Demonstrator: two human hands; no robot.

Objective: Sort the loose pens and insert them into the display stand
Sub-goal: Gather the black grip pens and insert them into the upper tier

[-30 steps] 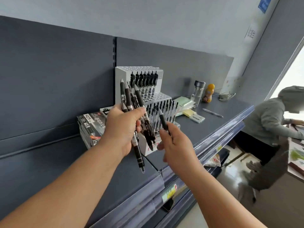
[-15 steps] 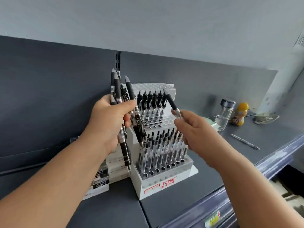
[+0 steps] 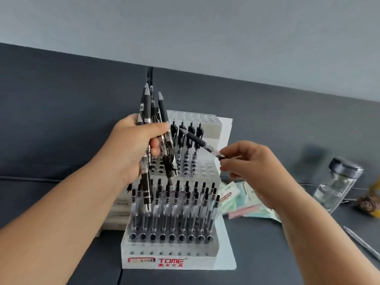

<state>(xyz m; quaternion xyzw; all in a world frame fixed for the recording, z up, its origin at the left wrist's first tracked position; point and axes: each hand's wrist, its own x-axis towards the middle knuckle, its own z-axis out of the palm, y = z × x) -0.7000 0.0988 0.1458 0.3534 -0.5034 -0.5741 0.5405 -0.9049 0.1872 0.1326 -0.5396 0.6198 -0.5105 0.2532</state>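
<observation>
Behind left hand (image 3: 131, 149) and pens (image 3: 147, 103), stand (image 3: 174, 249) tiers; perhaps part-filled

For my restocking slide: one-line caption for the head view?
Left hand grips a bundle of pens while right hand pinches a single pen before the white tiered display stand.

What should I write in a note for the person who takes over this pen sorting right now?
Left hand grips a bundle of pens, tips up, in front of the stand.
Right hand pinches one pen by its end, slanted over the middle tier, not yet in a hole.
Done: lower pens fill the back rows; at least four middle pens stand upright.
Left: the front holes and many upper ones look empty. Insert the pen, then the bundle. A loose pen lies on the shelf, at the right.
</observation>
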